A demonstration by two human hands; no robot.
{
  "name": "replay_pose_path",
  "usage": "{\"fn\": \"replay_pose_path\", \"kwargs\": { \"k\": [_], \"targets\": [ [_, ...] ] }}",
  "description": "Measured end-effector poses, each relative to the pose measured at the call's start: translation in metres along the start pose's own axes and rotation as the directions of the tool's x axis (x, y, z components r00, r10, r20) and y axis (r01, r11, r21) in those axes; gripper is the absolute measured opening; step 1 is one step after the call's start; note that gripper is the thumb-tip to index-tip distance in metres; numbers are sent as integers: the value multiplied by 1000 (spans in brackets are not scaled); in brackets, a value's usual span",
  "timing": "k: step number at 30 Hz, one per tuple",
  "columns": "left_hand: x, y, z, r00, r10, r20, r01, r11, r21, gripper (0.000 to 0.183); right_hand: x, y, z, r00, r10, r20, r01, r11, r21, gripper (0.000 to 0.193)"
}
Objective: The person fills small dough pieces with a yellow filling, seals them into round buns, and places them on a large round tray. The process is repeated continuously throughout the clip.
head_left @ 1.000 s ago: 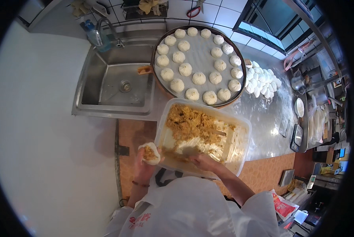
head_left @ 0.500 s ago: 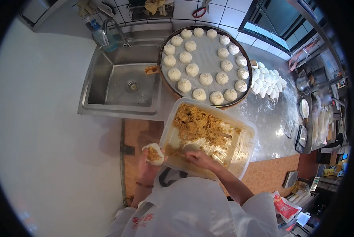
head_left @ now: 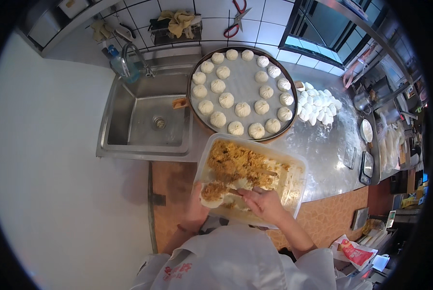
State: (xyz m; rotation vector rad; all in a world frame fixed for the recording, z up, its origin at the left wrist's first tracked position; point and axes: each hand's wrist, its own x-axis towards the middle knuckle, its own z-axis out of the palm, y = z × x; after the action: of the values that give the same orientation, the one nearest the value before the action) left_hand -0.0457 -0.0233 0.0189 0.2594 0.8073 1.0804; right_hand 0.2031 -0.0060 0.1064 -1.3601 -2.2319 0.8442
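A round of pale white dough (head_left: 209,204) topped with a mound of orange-brown shredded filling (head_left: 214,191) rests in the cupped left hand (head_left: 195,208) of a person in a white garment (head_left: 231,251). The right hand (head_left: 265,205), just beside it, has its fingers closed around a slim brown-handled tool (head_left: 234,192) whose far end meets the filling on the dough. Both hands are over the near side of a rectangular translucent plastic tub (head_left: 292,176), where more of the orange-brown filling (head_left: 233,159) is heaped toward the far left and a second brown handle (head_left: 267,172) lies.

Beyond the tub, a large round dark-rimmed tray (head_left: 245,77) bears pleated white buns (head_left: 242,109) set around its edge and in a partial inner ring. To its right, small white dough pieces (head_left: 318,104) are piled on a flour-dusted stainless-steel counter (head_left: 318,166), with a white bowl (head_left: 366,130) and a dark flat scale (head_left: 367,166) farther right. A stainless-steel sink (head_left: 144,116) with a curved metal faucet (head_left: 138,55) stands left of the tray, a blue bottle (head_left: 123,66) at its corner. Red-handled scissors (head_left: 237,21) hang on the white tiled wall (head_left: 269,34) near a dark-framed window (head_left: 318,29); below the counter spreads an orange-brown patterned floor (head_left: 327,217).
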Motion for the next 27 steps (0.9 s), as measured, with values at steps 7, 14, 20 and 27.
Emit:
{"fn": "replay_pose_path", "kwargs": {
  "k": [7, 14, 20, 27],
  "targets": [
    [19, -7, 52, 997, -17, 72, 33, 976, -216, 48, -25, -5, 46, 984, 108, -142, -116, 992, -47, 47],
    [32, -17, 38, 992, 16, 125, 17, 965, -260, 46, -51, 13, 51, 920, 302, -251, -127, 834, 537, 28],
    [23, -12, 47, 997, 29, 71, -26, 999, -46, 41, -55, 24, 40, 869, 488, -84, -299, 652, 697, 28],
    [34, -39, 18, 948, 244, 207, -312, 849, 427, 39, -51, -2, 49, 945, 198, -261, -153, 971, 182, 33]
  ]
}}
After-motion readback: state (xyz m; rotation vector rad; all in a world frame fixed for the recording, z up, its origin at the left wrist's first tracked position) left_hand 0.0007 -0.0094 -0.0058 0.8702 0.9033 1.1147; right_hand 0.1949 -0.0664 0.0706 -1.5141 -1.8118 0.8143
